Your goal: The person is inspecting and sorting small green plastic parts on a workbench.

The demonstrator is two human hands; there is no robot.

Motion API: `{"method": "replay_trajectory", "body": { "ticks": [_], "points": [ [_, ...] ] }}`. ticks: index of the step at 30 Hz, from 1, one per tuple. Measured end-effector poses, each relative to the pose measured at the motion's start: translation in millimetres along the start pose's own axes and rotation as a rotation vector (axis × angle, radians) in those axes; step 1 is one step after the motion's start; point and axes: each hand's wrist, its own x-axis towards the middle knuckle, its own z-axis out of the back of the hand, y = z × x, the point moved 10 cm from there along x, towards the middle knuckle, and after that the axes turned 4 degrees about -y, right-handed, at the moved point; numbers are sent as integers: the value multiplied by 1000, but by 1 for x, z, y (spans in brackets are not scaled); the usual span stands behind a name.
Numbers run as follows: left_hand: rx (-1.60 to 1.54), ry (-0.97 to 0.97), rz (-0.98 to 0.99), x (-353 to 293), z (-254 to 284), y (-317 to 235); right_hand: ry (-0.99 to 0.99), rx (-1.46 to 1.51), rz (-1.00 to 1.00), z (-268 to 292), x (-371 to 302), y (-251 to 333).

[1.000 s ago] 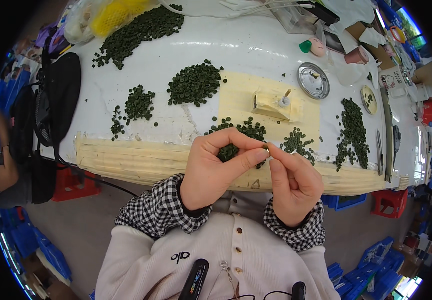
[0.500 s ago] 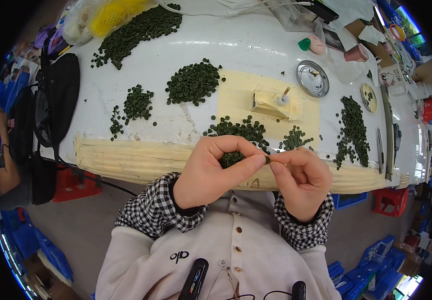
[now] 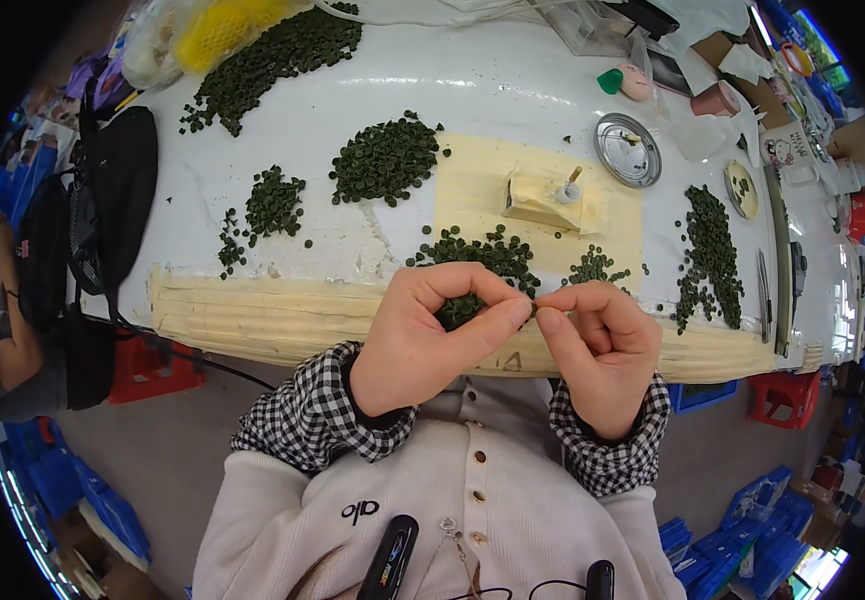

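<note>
Left hand [image 3: 414,345] is closed at thumb and index fingertips on 1 small dark green piece [image 3: 533,310]; right hand [image 3: 604,355] is held with thumb and index nearly closed beside it, grip uncertain. The piece is positioned above the front edge of the desk [image 3: 472,90], near 1 loose green pile [image 3: 489,254].

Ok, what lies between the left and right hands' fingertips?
A small dark green piece, mostly hidden, lies between left hand and right hand, in the head view.

White table [image 3: 432,90] | small dark-green pieces [image 3: 384,160] in piles | yellow sheet [image 3: 467,180] | round metal dish [image 3: 625,168]
</note>
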Motion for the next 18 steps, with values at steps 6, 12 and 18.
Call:
{"method": "replay_trajectory", "body": {
  "ticks": [6,12,18],
  "points": [
    [-47,-29,40,0,2,4,-43,-160,227,-1,-2,21],
    [18,-21,-38,0,2,-5,-83,-383,447,-3,-8,45],
    [27,1,-42,0,1,-6,-82,-332,435,-2,-8,42]
  ]
}}
